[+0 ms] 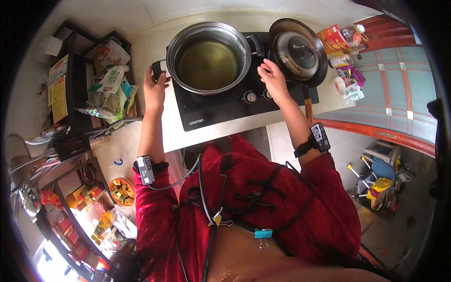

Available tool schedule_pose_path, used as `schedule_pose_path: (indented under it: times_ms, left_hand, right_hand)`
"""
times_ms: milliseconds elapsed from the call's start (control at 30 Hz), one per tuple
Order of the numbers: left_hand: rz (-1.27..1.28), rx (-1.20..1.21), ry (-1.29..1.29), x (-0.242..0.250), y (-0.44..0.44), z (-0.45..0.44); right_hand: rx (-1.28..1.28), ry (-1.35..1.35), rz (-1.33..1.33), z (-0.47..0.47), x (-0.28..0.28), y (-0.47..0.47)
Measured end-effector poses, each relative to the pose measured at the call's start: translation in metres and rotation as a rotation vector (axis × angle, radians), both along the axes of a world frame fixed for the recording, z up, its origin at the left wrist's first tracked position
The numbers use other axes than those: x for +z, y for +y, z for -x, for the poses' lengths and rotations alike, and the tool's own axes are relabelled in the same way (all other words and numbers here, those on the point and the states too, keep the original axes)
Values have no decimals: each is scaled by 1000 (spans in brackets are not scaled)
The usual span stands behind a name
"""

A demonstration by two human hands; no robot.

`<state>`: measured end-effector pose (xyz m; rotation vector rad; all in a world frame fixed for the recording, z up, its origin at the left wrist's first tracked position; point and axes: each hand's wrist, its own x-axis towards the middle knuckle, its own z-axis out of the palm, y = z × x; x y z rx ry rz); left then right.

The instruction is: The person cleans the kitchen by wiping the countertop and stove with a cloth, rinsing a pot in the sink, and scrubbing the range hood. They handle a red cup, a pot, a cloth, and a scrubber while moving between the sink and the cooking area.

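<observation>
A wide stainless steel pot (172, 75) with yellowish liquid stands on the left side of a black gas cooktop (218, 109). My left hand (155, 86) is at the pot's left black handle (156, 69), thumb and fingers around it; whether it grips firmly is hard to see. Fingers slightly curled, my right hand (273, 77) hovers empty over the cooktop, between the pot and a dark wok (317, 35). The pot's right handle (258, 45) lies beyond its fingertips, untouched. Inside the wok rests a lid with a glass centre (299, 53).
An oil bottle (352, 35), small bottles and a white cup (339, 85) stand at the right. A black rack (79, 81) with plastic bags is at the left. Lower left, an orange bowl (132, 187) holds cut chunks. The wok's wooden handle (308, 107) sticks out over the counter's front edge.
</observation>
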<state>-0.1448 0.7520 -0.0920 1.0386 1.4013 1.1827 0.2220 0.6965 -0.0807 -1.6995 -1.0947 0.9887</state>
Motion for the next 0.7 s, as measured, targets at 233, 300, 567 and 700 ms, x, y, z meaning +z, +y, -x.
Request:
schedule_pose_path:
  times_ms: [233, 300, 567, 700]
  left_hand:
    - [68, 89, 37, 9, -1, -6]
    - [80, 148, 84, 9, -12, -12]
    - [217, 551, -198, 22, -166, -12]
    - [210, 741, -193, 46, -281, -18]
  right_hand:
    - [-3, 660, 86, 3, -17, 76]
    - [-8, 669, 33, 5, -18, 82]
    - [367, 426, -71, 34, 14, 41]
    - [531, 444, 16, 61, 23, -6]
